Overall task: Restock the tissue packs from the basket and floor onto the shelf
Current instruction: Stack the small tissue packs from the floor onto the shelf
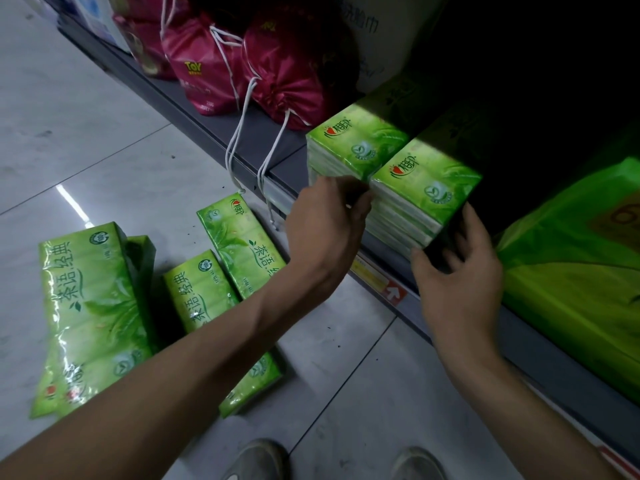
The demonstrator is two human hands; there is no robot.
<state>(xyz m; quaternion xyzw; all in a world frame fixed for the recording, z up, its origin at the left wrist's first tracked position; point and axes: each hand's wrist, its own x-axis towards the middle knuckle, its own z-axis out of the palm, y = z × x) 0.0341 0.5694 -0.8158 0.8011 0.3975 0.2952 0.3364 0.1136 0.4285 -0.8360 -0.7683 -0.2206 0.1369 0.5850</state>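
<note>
Two green tissue packs stand side by side at the front of the low grey shelf [287,157]: a left pack [356,143] and a right pack [424,188]. My left hand [325,220] has its curled fingertips at the right pack's front left corner, in the gap between the packs. My right hand [460,271] grips the right pack's lower right corner, thumb under the front, fingers along the side. Several more green packs lie on the floor at left, among them a large one [90,313] and two narrower ones [197,292] [239,240]. No basket is in view.
Magenta drawstring bags [294,64] sit further left on the shelf, their white cords hanging over the edge. A big green wrapped bundle [581,271] fills the shelf to the right. A price strip runs along the shelf front. My shoes [256,459] show at the bottom on grey tiles.
</note>
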